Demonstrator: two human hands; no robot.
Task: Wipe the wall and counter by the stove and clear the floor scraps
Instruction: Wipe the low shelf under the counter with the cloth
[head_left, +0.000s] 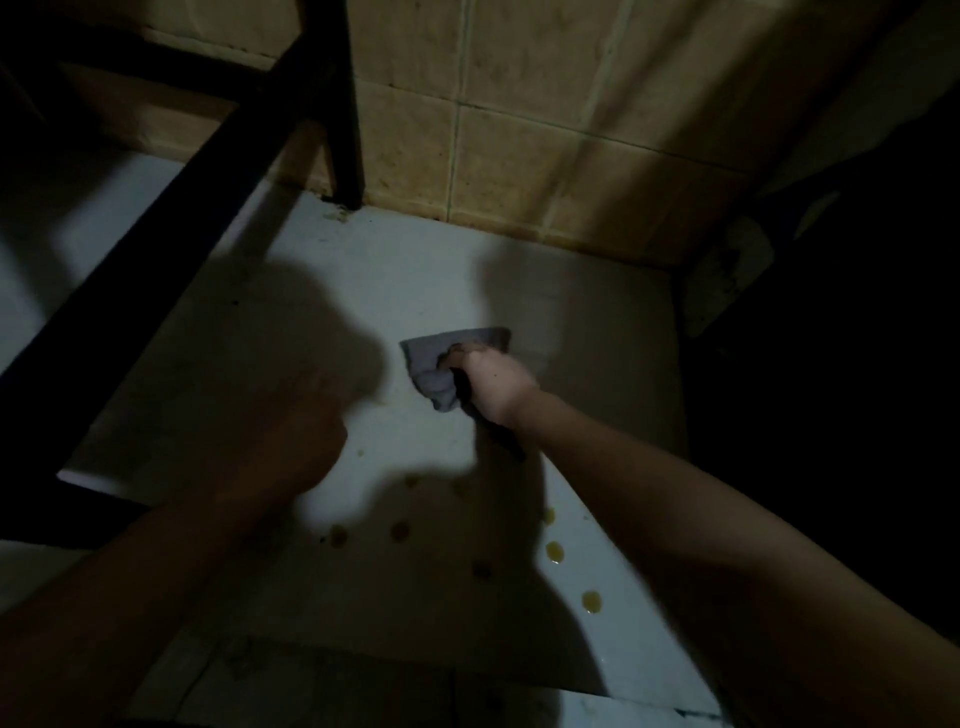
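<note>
the scene is dim, lit from behind so that heavy shadows fall across a pale surface (405, 291) that meets a wall of tan tiles (519, 130); whether this surface is the table or the floor cannot be told. the right hand (491, 382) reaches out over the middle of it, fingers clenched around a bunched grey cloth (441, 364) that is pressed flat on the surface, well short of the tiled wall. the left hand (291, 431) is nearer the camera, in deep shadow and blurred, and i cannot tell if it is closed or loose; nothing visible is in it. several yellowish drops (554, 552) dot the surface close to the camera, apart from the cloth. a black frame (208, 161) crosses the upper left, one leg standing against the wall. the right side is too dark to read.
</note>
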